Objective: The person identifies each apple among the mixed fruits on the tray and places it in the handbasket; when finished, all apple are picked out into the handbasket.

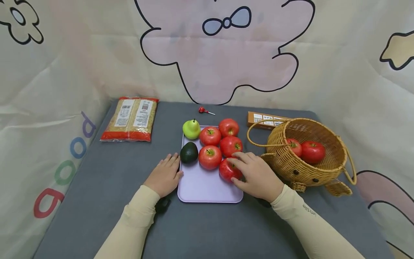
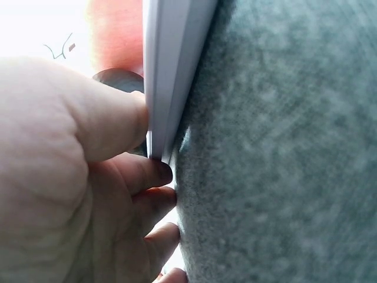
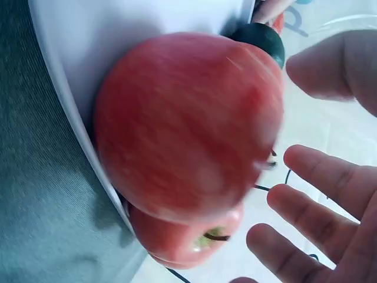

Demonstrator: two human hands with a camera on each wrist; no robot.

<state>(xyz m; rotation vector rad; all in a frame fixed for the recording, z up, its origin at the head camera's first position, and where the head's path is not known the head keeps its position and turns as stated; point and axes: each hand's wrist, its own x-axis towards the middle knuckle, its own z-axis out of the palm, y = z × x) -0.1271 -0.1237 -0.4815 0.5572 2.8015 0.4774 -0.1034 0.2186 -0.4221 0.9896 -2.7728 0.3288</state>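
My left hand (image 1: 165,176) lies at the left edge of a lilac tray (image 1: 210,190), its fingers extended and its thumb against the rim. In the left wrist view, the thumb and fingertips sit right at the tray's side. An avocado (image 1: 189,152) rests on the tray just beyond those fingertips. Over the tray's right side is my right hand (image 1: 257,176), fingers spread around the nearest red apple (image 1: 229,170). The right wrist view shows a gap between these fingers and that apple (image 3: 188,124), which looks blurred. Several more apples (image 1: 210,157) and a green pear (image 1: 191,129) fill the tray's far half.
A wicker basket (image 1: 278,162) holding two apples (image 1: 313,151) stands on the right. Behind it lies a brown box (image 1: 258,117). A red lollipop (image 1: 202,110) is beyond the tray, and a bag of grain (image 1: 134,118) lies at the back left.
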